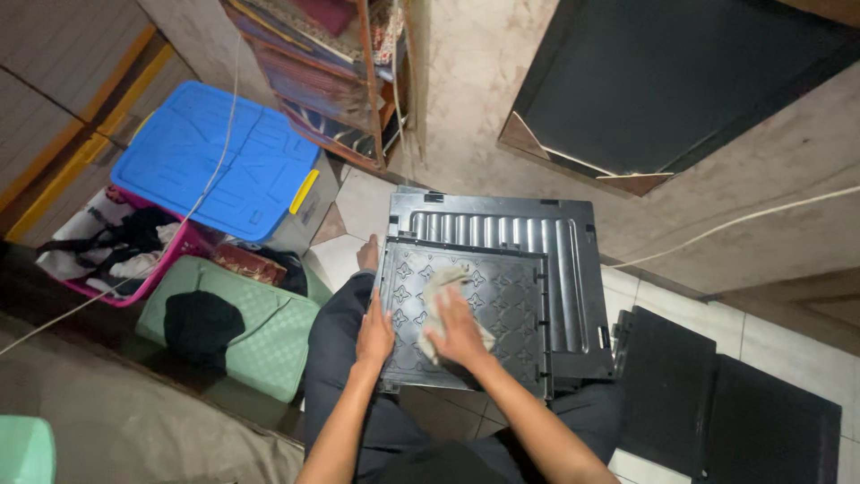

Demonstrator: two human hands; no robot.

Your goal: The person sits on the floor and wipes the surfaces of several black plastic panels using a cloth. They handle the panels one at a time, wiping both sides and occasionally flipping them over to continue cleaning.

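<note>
We see a dark plastic panel (502,305) resting across the person's lap, under both hands. It is close to square, its slightly longer side running away from the body toward the wall, and its face is turned up at us. That face is embossed with a repeating pattern of small flower-like shapes in rows, framed by a raised border, and it has a dull sheen.

The left hand (374,336) grips the panel's near left edge, fingers curled around the rim. The right hand (459,330) lies flat, palm down and fingers spread, pressing a pale crumpled cloth (441,296) against the middle of the panel; the cloth sticks out beyond the fingertips.

Beneath the patterned panel, and showing past the right hand and beyond both hands, lies a larger dark ribbed panel (555,242) with long parallel grooves. Further right of the right hand, two more flat black panels (717,412) lie on the tiled floor. Left of the left hand sit a green quilted bag (269,332) and, farther off, a bin with a blue lid (215,157).
</note>
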